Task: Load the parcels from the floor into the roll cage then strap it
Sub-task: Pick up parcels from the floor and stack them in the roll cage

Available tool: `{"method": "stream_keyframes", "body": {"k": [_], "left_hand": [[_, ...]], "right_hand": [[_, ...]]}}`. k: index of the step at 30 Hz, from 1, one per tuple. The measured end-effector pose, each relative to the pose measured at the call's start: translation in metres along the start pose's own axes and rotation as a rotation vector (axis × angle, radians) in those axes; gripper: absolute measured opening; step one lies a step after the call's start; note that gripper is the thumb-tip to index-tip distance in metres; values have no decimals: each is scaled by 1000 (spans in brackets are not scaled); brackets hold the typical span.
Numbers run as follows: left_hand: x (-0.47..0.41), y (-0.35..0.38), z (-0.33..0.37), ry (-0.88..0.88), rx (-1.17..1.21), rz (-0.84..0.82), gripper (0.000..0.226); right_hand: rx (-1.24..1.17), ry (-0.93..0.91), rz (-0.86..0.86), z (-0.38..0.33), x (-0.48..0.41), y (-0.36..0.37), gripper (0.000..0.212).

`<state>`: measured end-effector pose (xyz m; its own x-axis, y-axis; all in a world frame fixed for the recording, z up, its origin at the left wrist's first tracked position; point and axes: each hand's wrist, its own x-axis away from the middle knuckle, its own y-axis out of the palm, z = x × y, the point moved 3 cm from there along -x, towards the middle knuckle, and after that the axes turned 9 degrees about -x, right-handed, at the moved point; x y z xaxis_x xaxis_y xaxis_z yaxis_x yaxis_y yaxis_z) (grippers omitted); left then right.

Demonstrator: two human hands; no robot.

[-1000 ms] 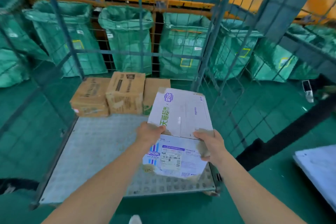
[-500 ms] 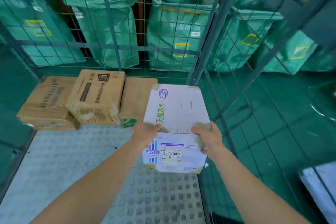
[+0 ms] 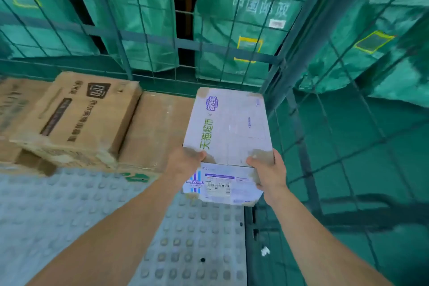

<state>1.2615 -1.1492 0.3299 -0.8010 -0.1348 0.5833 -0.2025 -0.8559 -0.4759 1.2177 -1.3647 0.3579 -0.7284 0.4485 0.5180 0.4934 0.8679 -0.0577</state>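
Observation:
A white parcel (image 3: 229, 132) with green lettering and a shipping label hangs above the back right corner of the roll cage floor (image 3: 69, 216). My left hand (image 3: 185, 160) grips its near left edge and my right hand (image 3: 267, 169) grips its near right edge. The parcel sits just right of a low brown box (image 3: 160, 130). A bigger brown box (image 3: 79, 118) lies left of that, and another brown box (image 3: 14, 104) is at the far left edge.
The cage's green mesh back wall (image 3: 185, 42) and right wall (image 3: 325, 123) stand close around the parcel. Green mail sacks (image 3: 243, 18) line up behind the mesh. The studded grey cage floor extends toward me. Green floor (image 3: 383, 193) lies to the right.
Both hands have carried the white parcel forward and deeper into the cage, closer to the back right corner beside the brown boxes. The view has moved in with it.

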Motion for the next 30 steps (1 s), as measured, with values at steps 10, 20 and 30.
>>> {"method": "stream_keyframes", "body": {"k": [10,20,30], "left_hand": [[-120,62,-29,71,48,78,24],[-148,85,-63,44,-212,108,61],[-93,63,-52,56,-344,-33,41]], "right_hand": [[167,-111,35,68,-122,22,74],[658,-128,-87,124,-161,29,64],[715,-78,-152,96,-105,27,60]]}}
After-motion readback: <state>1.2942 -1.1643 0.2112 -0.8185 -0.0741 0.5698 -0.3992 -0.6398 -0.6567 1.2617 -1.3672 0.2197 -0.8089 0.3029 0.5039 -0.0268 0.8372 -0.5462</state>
